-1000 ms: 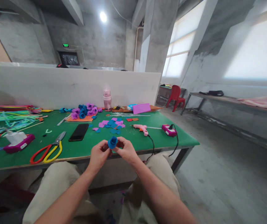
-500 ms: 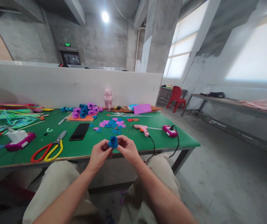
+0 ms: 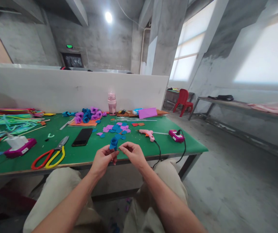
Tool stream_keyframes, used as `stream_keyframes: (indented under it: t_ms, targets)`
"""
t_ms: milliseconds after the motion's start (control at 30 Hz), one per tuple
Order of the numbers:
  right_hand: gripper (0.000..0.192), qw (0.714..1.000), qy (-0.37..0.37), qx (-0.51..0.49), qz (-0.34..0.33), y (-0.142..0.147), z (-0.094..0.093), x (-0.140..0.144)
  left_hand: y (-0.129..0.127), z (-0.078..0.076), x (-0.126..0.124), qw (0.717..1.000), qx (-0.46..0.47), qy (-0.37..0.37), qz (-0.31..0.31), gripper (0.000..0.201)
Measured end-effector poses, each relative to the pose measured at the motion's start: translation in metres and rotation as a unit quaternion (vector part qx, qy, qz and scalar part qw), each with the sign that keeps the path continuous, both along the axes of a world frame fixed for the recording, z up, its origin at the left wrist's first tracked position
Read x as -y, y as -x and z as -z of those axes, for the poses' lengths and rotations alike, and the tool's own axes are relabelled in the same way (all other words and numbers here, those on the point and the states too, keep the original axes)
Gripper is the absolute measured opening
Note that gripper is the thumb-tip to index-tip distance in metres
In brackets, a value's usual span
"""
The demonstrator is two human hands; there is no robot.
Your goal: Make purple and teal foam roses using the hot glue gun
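A blue craft flower (image 3: 114, 142) with curled petals is pinched in my left hand (image 3: 102, 160) above the table's front edge. Just to its right, my right hand (image 3: 133, 154) has thumb and forefinger pressed together, a small gap from the flower; anything between those fingertips is too small to make out. Beyond the hands lie loose blue and purple petal pieces (image 3: 116, 128). A pink glue gun (image 3: 147, 133) rests to the right of them. Finished blue and purple flowers (image 3: 90, 115) are heaped on an orange sheet at the back.
Scissors (image 3: 53, 153) with red and yellow handles and a black phone (image 3: 82, 137) lie left on the green table (image 3: 173, 149). Purple power sockets (image 3: 177, 136) sit at right and far left. A pink bottle (image 3: 112, 104) stands by the white partition (image 3: 80, 87).
The flower has tilted and shifted slightly left, its opening turned away from me. My right hand has let go of its edge and drawn a little apart from it.
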State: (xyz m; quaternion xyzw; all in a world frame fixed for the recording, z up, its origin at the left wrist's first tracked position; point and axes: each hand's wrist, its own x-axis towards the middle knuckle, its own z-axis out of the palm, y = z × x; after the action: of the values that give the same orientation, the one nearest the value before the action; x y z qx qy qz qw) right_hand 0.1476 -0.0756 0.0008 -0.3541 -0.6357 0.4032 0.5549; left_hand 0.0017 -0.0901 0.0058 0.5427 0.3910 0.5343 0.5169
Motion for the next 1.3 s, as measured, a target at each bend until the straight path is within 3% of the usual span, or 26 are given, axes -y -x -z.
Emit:
stream_keyframes:
  t_ms: [200,367,500,633,733,800,867,933,1133,1300]
  targets:
    - [0.022,1.0,-0.005,-0.01,0.007,0.0,0.0,0.0,0.001,0.002,-0.001,0.999,-0.015,-0.026,-0.013,0.021]
    - [0.021,0.999,-0.003,-0.039,0.006,-0.001,-0.002,0.002,0.007,0.0,-0.001,0.989,-0.09,-0.088,-0.078,0.012]
    - [0.018,0.994,0.048,-0.072,-0.062,0.002,-0.004,0.005,0.012,-0.002,-0.002,0.973,-0.136,-0.146,-0.12,0.003]
    - [0.02,0.98,0.114,-0.093,-0.135,0.006,-0.002,0.007,0.013,-0.001,-0.004,0.968,-0.149,-0.154,-0.13,0.003]
    - [0.017,0.993,0.076,-0.067,-0.064,0.008,-0.002,0.009,0.014,0.001,-0.007,0.967,-0.159,-0.134,-0.147,0.002]
    - [0.014,0.999,-0.016,-0.017,0.04,0.008,-0.004,0.012,0.015,0.002,-0.008,0.971,-0.155,-0.116,-0.14,0.007]
    - [0.014,0.988,-0.105,0.039,0.109,0.007,-0.006,0.014,0.015,0.002,-0.009,0.978,-0.141,-0.101,-0.117,0.011]
    - [0.019,0.981,-0.135,0.073,0.116,0.008,-0.005,0.015,0.014,0.001,-0.008,0.983,-0.128,-0.089,-0.093,0.013]
    - [0.021,0.993,-0.059,0.065,0.075,0.017,0.006,0.006,0.007,0.002,-0.004,0.99,-0.12,-0.064,-0.049,0.015]
    - [0.015,0.993,-0.064,0.065,0.072,0.019,0.007,0.003,0.003,0.006,-0.003,0.988,-0.136,-0.061,-0.029,0.017]
